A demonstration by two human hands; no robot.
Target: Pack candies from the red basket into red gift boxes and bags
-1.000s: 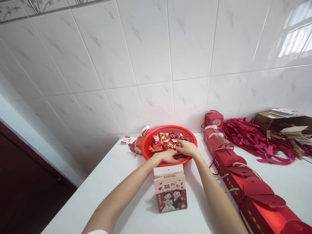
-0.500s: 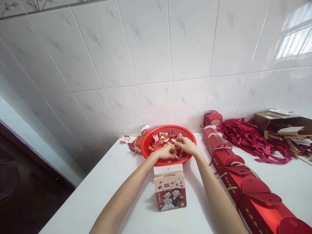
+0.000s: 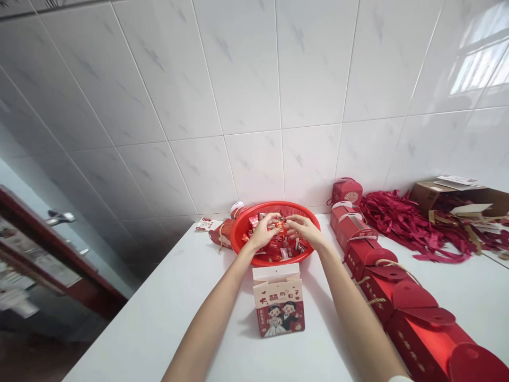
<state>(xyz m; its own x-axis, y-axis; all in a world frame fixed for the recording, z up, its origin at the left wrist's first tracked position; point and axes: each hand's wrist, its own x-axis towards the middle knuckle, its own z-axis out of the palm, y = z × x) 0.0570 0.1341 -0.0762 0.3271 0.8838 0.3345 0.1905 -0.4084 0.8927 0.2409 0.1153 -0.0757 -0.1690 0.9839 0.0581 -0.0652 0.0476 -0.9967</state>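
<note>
A red plastic basket (image 3: 235, 241) holds wrapped candies (image 3: 284, 252), mostly red with some lighter wrappers. My left hand (image 3: 263, 232) is over the left half of the pile, thumb and fingers apart in a curve. Facing it from the right, my right hand (image 3: 305, 229) has loosely bent, spread fingers among the wrappers. Red and orange candy lies between the fingertips; whether a finger grips a piece is unclear. In front of the basket, between my forearms, stands an upright paper gift box (image 3: 279, 307) with a cartoon couple printed on it, its top flaps up.
Along the right runs a row of red gift boxes (image 3: 409, 313). Behind them are a heap of dark red ribbons (image 3: 401, 223) and an open cardboard box (image 3: 427, 195). A red pouch (image 3: 223, 233) and a printed card (image 3: 205, 225) lie left of the basket, near the tiled wall.
Both hands have shifted toward the back of the basket, the left one lifting off the front candies. Candies at the front are now uncovered. The view has tilted slightly, showing a door at left.
</note>
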